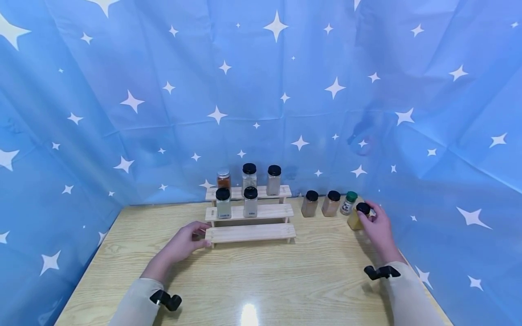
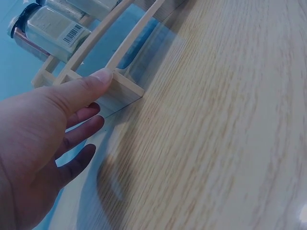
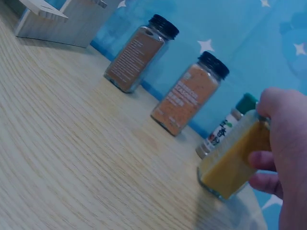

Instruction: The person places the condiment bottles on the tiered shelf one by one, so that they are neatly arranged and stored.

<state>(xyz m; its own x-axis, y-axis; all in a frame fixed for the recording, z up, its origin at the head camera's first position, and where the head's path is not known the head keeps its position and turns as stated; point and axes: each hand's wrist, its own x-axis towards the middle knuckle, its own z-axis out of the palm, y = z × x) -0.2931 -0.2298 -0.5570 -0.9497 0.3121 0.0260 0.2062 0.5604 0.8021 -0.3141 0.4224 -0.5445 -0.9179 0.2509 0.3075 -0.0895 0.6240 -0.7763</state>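
Note:
My right hand (image 1: pixel 378 225) grips a square glass spice jar (image 3: pixel 233 158) of yellow powder near its black lid; the jar leans slightly in the right wrist view. Beside it is a small green-capped spice bottle (image 1: pixel 349 203). At the left end of a three-step wooden spice rack (image 1: pixel 250 232), my left hand (image 1: pixel 186 241) touches the lowest step's end with its thumb (image 2: pixel 102 76), its other fingers loosely bent. Two black-lidded jars, one with pale contents (image 1: pixel 223 203), stand on the middle step. An orange-red jar (image 1: pixel 224 179) with a silver lid and two black-lidded jars occupy the top step.
Between the rack and my right hand stand a brown spice jar (image 3: pixel 136 55) and an orange spice jar (image 3: pixel 190 95), both black-lidded. A blue star-printed curtain (image 1: pixel 261 90) hangs behind and around the wooden table (image 1: pixel 310 276).

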